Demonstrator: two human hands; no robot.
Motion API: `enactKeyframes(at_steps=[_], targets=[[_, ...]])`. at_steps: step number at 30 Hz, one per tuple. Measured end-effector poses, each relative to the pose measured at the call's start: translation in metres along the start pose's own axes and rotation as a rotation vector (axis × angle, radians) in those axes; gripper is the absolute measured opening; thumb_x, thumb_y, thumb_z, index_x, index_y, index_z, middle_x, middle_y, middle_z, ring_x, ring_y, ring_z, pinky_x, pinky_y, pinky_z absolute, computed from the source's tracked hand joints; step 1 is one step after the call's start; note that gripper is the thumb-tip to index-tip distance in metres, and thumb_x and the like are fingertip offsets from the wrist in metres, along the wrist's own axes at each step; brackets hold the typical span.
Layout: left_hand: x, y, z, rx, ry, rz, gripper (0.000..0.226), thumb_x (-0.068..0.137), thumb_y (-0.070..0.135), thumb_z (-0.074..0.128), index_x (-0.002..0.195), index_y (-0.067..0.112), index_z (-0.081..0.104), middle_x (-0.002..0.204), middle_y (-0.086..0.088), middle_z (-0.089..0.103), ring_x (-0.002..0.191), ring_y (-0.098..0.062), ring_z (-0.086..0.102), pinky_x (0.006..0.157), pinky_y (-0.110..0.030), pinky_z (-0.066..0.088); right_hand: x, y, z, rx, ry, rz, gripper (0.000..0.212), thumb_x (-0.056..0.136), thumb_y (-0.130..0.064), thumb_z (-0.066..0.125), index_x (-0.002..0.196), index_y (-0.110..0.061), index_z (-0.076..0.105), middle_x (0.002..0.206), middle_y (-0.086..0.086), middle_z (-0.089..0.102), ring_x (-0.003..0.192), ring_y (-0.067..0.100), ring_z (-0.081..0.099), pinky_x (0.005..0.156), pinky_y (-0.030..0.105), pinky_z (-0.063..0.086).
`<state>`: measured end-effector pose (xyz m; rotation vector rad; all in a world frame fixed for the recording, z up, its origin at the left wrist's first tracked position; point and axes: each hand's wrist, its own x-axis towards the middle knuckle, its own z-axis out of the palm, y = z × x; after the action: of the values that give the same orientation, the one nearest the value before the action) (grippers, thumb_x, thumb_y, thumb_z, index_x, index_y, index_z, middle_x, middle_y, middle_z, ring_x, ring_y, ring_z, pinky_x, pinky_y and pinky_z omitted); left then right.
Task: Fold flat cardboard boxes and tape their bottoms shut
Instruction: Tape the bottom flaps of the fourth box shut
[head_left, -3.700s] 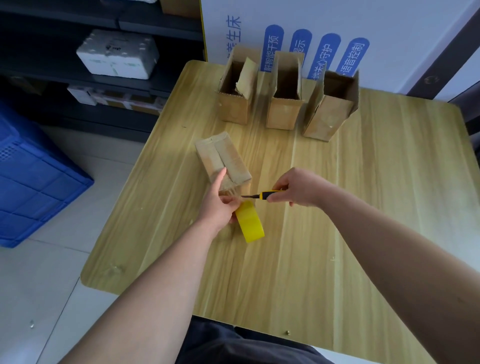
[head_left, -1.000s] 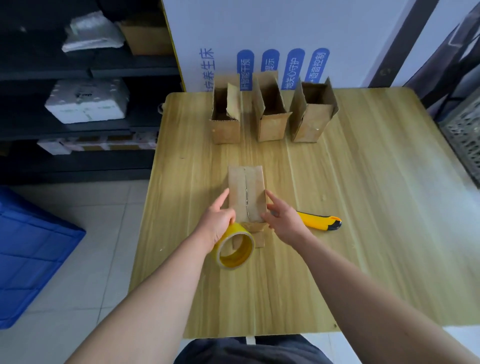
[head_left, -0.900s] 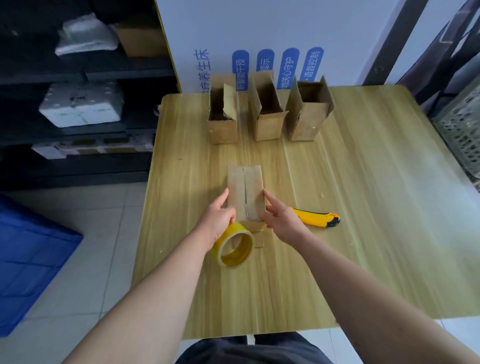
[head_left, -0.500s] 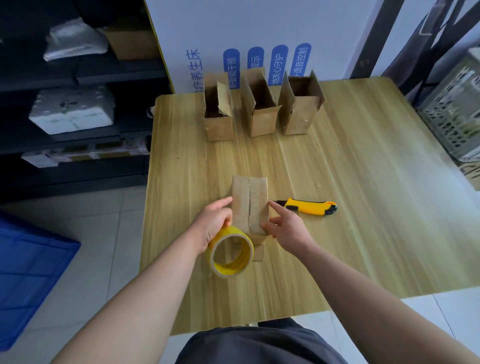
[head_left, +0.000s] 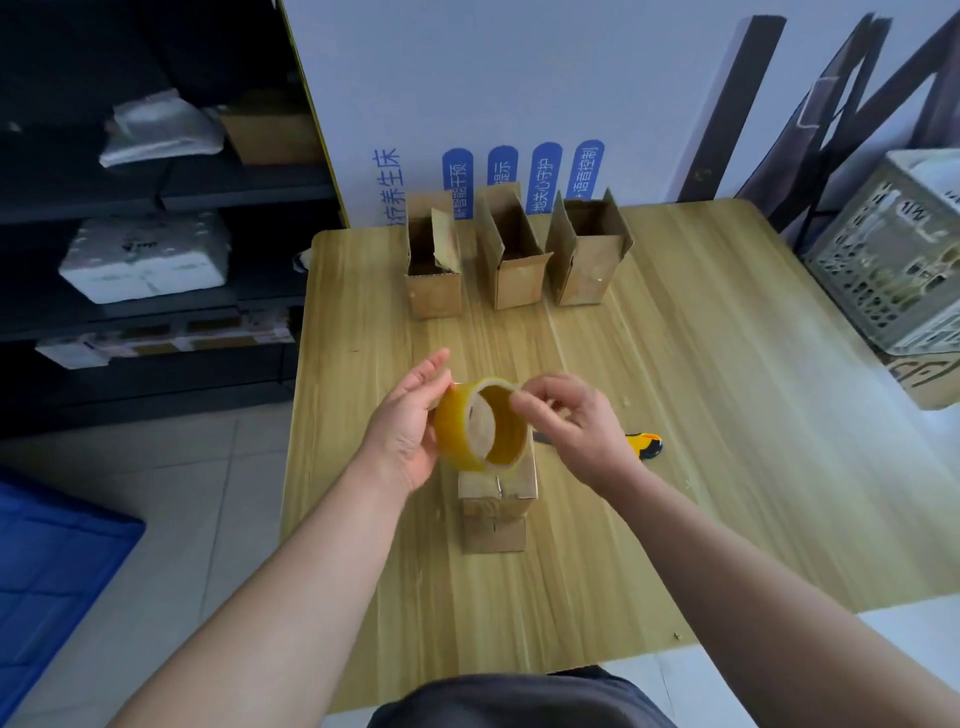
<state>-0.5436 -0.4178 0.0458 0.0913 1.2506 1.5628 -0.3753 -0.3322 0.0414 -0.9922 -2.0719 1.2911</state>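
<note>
I hold a yellow tape roll (head_left: 480, 426) up above the table. My left hand (head_left: 405, 431) holds the roll from its left side, fingers wrapped behind it. My right hand (head_left: 566, 426) pinches at the roll's upper right rim with thumb and fingertips. Below the roll a small cardboard box (head_left: 497, 493) stands on the table, bottom flaps up and closed along a centre seam, partly hidden by the roll. A yellow utility knife (head_left: 643, 446) lies behind my right hand, mostly hidden.
Three folded open-topped boxes (head_left: 434, 280) (head_left: 514, 270) (head_left: 587, 270) stand in a row at the far edge of the wooden table (head_left: 727, 415). A grey lattice crate (head_left: 898, 260) sits right, dark shelves (head_left: 156, 249) left, a blue bin (head_left: 52, 571) on the floor.
Both hands left the box's sides. My left hand lifted the tape roll off the table above the box, and my right hand came up to pinch its rim.
</note>
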Motion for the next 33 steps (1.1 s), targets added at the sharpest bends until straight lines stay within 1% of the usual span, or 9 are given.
enactKeyframes(at_steps=[3, 5, 7, 9, 13, 19, 25, 30, 33], targets=[[0.002, -0.002, 0.015, -0.03, 0.05, 0.064, 0.027, 0.094, 0.018, 0.06, 0.118, 0.028, 0.068, 0.105, 0.0, 0.066, 0.093, -0.015, 0.061, 0.086, -0.034, 0.053, 0.007, -0.002, 0.003, -0.233, -0.157, -0.11, 0.04, 0.073, -0.063, 0.064, 0.088, -0.028, 0.074, 0.102, -0.016, 0.063, 0.106, 0.006, 0.046, 0.091, 0.022, 0.039], [0.005, -0.002, 0.022, 0.07, 0.098, 0.17, 0.031, 0.095, 0.02, 0.061, 0.123, 0.031, 0.064, 0.107, 0.002, 0.064, 0.097, -0.013, 0.061, 0.087, -0.032, 0.052, 0.012, 0.003, 0.005, -0.331, -0.179, -0.158, 0.032, 0.076, -0.054, 0.068, 0.083, -0.023, 0.074, 0.097, -0.01, 0.065, 0.103, 0.011, 0.048, 0.092, 0.028, 0.04], [0.012, 0.0, 0.019, 0.421, 0.207, 0.416, 0.037, 0.093, 0.021, 0.063, 0.129, 0.03, 0.06, 0.101, 0.006, 0.066, 0.099, -0.012, 0.062, 0.093, -0.028, 0.049, 0.019, 0.01, -0.002, -0.297, -0.221, -0.115, 0.023, 0.086, -0.039, 0.068, 0.08, -0.016, 0.072, 0.093, -0.001, 0.067, 0.096, 0.016, 0.055, 0.088, 0.038, 0.045], [0.02, 0.001, 0.013, 0.774, 0.315, 0.643, 0.04, 0.09, 0.025, 0.067, 0.13, 0.029, 0.06, 0.091, 0.011, 0.068, 0.101, -0.015, 0.061, 0.093, -0.019, 0.043, 0.028, 0.012, -0.017, -0.254, -0.281, -0.049, 0.021, 0.091, -0.033, 0.064, 0.087, -0.014, 0.071, 0.093, 0.001, 0.066, 0.084, 0.014, 0.06, 0.078, 0.039, 0.051], [0.022, -0.007, 0.023, 0.737, 0.374, 0.801, 0.035, 0.086, 0.017, 0.072, 0.121, 0.022, 0.067, 0.089, 0.007, 0.073, 0.092, -0.012, 0.067, 0.086, -0.014, 0.047, 0.043, 0.005, -0.037, -0.169, -0.358, 0.02, 0.016, 0.097, -0.027, 0.055, 0.083, -0.02, 0.061, 0.069, -0.004, 0.05, 0.047, 0.005, 0.042, 0.049, 0.017, 0.04], [0.032, -0.013, 0.037, 0.503, 0.38, 0.629, 0.031, 0.084, 0.005, 0.073, 0.113, 0.015, 0.069, 0.087, -0.002, 0.075, 0.079, -0.016, 0.073, 0.081, -0.038, 0.059, 0.048, 0.01, -0.036, -0.045, -0.279, -0.02, 0.018, 0.101, -0.013, 0.045, 0.084, -0.017, 0.051, 0.069, -0.008, 0.043, 0.062, 0.002, 0.039, 0.06, 0.016, 0.035], [0.028, -0.011, 0.042, 0.457, 0.376, 0.561, 0.031, 0.085, 0.002, 0.071, 0.115, 0.007, 0.068, 0.092, -0.006, 0.075, 0.078, -0.014, 0.073, 0.075, -0.026, 0.059, 0.057, 0.013, -0.042, -0.042, -0.286, -0.06, 0.02, 0.097, -0.024, 0.045, 0.088, -0.009, 0.054, 0.072, -0.003, 0.045, 0.063, 0.005, 0.038, 0.059, 0.018, 0.033], [0.026, -0.008, 0.043, 0.544, 0.47, 0.566, 0.027, 0.081, 0.016, 0.077, 0.108, 0.021, 0.072, 0.087, 0.008, 0.075, 0.079, -0.004, 0.071, 0.077, -0.022, 0.055, 0.064, 0.015, -0.047, -0.18, -0.325, -0.122, 0.021, 0.101, -0.024, 0.044, 0.082, -0.015, 0.048, 0.065, -0.004, 0.043, 0.06, 0.013, 0.038, 0.058, 0.027, 0.035], [0.025, -0.007, 0.047, 0.325, 0.497, 0.478, 0.026, 0.077, 0.012, 0.081, 0.1, 0.021, 0.073, 0.087, 0.003, 0.075, 0.082, -0.007, 0.071, 0.08, -0.025, 0.056, 0.068, 0.017, -0.052, -0.334, -0.337, -0.135, 0.028, 0.1, -0.03, 0.045, 0.08, -0.012, 0.048, 0.063, 0.002, 0.047, 0.059, 0.02, 0.041, 0.057, 0.037, 0.039]])
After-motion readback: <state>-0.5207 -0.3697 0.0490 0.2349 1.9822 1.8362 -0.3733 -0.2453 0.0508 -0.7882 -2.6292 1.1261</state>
